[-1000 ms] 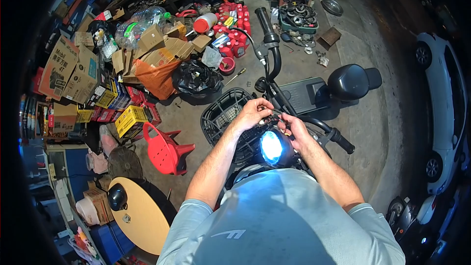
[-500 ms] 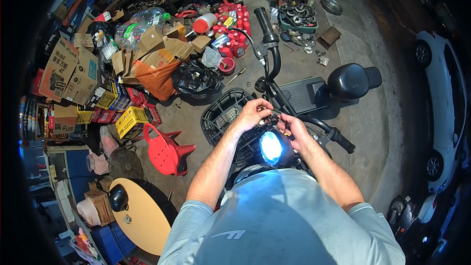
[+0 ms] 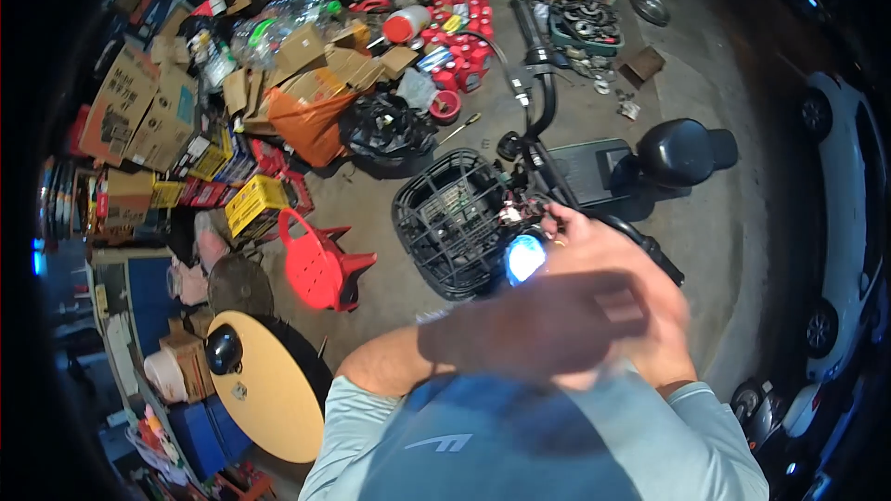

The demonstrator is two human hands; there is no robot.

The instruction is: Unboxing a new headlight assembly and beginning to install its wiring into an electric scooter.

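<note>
My left hand (image 3: 608,311) is a dark, motion-smeared shape crossing in front of my right forearm; its fingers cannot be made out. Behind a lit round headlamp (image 3: 525,260), my right hand (image 3: 573,225) stays by the handlebar stem of an electric scooter, with fingertips drawn together. Whatever they hold is too small to name. Loose wires with pale connectors (image 3: 510,211) lie beside these fingers, between the headlamp and the handlebar (image 3: 545,102). The black wire front basket (image 3: 415,223) sits left of the wires.
A red plastic stool (image 3: 320,260) stands left of the basket. Farther left are cardboard boxes (image 3: 162,130), an orange bag (image 3: 302,130) and a black bag (image 3: 380,125). Red bottles (image 3: 469,56) crowd the back. A round wooden table (image 3: 274,399) holds a black helmet; a white car (image 3: 845,223) is at right.
My left hand has left the wires and swung right and back across my right forearm. My right hand remains near the headlamp. The view has shifted slightly.
</note>
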